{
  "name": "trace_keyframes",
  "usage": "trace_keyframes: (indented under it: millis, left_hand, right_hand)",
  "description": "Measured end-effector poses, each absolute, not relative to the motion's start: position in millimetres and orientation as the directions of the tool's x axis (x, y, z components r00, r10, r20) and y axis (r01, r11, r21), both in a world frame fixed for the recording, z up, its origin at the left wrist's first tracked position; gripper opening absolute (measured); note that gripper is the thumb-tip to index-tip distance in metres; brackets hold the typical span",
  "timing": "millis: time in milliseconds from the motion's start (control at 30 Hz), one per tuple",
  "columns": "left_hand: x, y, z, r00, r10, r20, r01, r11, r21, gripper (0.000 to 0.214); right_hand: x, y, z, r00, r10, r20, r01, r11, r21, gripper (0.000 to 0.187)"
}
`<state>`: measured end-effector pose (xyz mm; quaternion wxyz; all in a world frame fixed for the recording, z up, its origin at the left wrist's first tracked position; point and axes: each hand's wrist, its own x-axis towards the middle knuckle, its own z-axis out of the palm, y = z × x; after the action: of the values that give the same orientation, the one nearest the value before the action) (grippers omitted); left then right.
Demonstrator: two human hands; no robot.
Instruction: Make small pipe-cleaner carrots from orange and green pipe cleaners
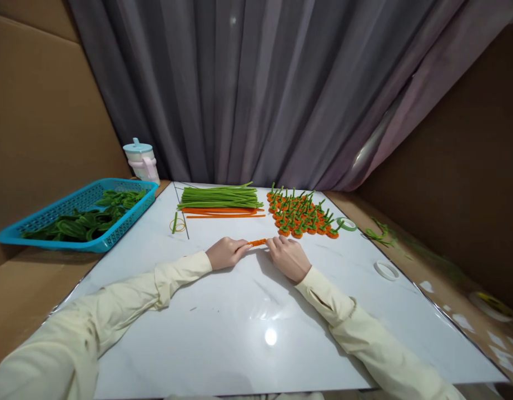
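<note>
Between my two hands runs a short coiled orange pipe cleaner (pixel 257 243), held level just above the white tabletop. My left hand (pixel 227 253) pinches its left end, and the closed fingers of my right hand (pixel 288 256) grip the right end. Beyond them lie a few straight orange pipe cleaners (pixel 223 211) and a thick bundle of green pipe cleaners (pixel 218 197). To the right of these, several small orange pumpkin-like pieces with green stems (pixel 300 214) stand packed in rows.
At the left, a blue basket (pixel 104 244) holds green looped pieces (pixel 83 225), with a lidded cup (pixel 143 161) behind it. A green tape roll (pixel 347 224) and a white tape roll (pixel 386 270) lie at right. Yellow rings (pixel 178 225) sit near a green strip (pixel 174 223). Cardboard walls flank the table.
</note>
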<state>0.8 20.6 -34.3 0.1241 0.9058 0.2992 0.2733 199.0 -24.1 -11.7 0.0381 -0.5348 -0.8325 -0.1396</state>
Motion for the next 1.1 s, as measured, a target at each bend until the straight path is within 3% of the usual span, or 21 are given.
trace_keyframes:
  millis: [133, 267, 500, 600, 733, 867, 1100]
  left_hand:
    - [1, 22, -32, 0.642, 0.652, 0.404, 0.467, -0.750, 0.469, 0.030]
    - [-1, 23, -30, 0.647, 0.658, 0.385, 0.448, -0.737, 0.506, 0.030]
    - [-3, 21, -30, 0.699, 0.610, 0.374, 0.403, -0.768, 0.498, 0.033]
    - [-5, 20, -31, 0.733, 0.572, 0.369, 0.380, -0.794, 0.475, 0.032]
    - [-8, 19, -32, 0.798, 0.478, 0.367, 0.336, -0.859, 0.388, 0.031]
    - [-8, 21, -34, 0.808, 0.448, 0.382, 0.331, -0.882, 0.334, 0.032]
    - [-5, 24, -37, 0.775, 0.486, 0.405, 0.351, -0.862, 0.365, 0.035]
  right_hand:
    - [199, -23, -11, -0.464, 0.847, 0.258, 0.885, 0.428, 0.185, 0.019]
    - [203, -17, -13, -0.491, 0.818, 0.301, 0.866, 0.494, 0.069, 0.019]
    - [208, -13, -21, -0.408, 0.863, 0.297, 0.755, 0.502, -0.421, 0.017]
    - [210, -14, -21, -0.399, 0.885, 0.240, 0.635, 0.455, -0.624, 0.016]
    - [213, -13, -19, -0.446, 0.889, 0.102, 0.502, 0.343, -0.794, 0.025]
    - [215, -13, -18, -0.462, 0.887, 0.018, 0.436, 0.245, -0.866, 0.036]
    - [211, -18, -12, -0.395, 0.916, 0.068, 0.428, 0.249, -0.869, 0.032]
